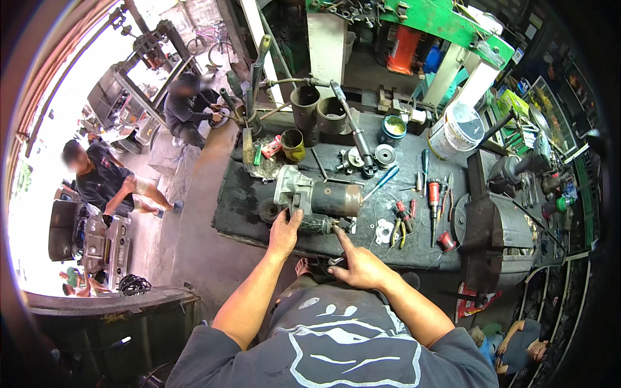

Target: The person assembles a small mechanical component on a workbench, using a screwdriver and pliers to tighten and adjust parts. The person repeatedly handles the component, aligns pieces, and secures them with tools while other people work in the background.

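A starter motor [333,197], with a grey cast housing and a dark cylinder, lies on its side at the bench's near edge. My left hand [284,233] grips the near side of it, thumb up against the smaller solenoid cylinder [315,224]. The index finger of my right hand [359,266] stretches out to the terminal end of that solenoid. The other fingers of this hand curl round a small shiny metal piece [336,261], its kind mostly hidden. A round dark part [268,210] sits left of the motor.
Screwdrivers [381,182], pliers [402,231] and a red-handled tool [434,204] lie to the right on the dark bench [239,216]. Behind stand metal cylinders [305,107], a tin [293,145] and a white bucket [457,131]. A vise-like machine [504,226] borders the right; people are at left and lower right.
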Motion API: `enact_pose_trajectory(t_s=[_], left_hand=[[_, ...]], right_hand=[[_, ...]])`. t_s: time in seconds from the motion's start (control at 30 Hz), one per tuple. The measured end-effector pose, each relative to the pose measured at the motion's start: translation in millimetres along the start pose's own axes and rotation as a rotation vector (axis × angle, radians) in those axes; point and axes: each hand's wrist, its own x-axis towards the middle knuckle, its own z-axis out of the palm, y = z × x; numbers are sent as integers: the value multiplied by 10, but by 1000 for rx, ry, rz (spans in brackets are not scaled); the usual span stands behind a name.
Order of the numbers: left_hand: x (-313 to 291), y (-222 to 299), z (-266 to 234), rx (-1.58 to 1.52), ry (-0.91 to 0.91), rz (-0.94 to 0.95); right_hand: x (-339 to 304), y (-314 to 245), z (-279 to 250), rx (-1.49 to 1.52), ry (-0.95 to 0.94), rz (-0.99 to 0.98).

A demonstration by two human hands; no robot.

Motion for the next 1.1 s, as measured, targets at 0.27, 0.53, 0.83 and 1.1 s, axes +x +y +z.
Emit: enact_pose_trajectory(t_s=[0.27,0.53,0.83,1.1], left_hand=[[-36,51,-16,106,55,-17],[-34,-15,75,1,8,9],[3,-70,116,164,48,-85],[-237,-199,-80,-1103,118,-340]], right_hand=[[88,-80,8,-17,6,-5],[75,-6,39,-65,-9,57],[12,-355,3,19,11,13],[94,-39,24,-113,36,96]])
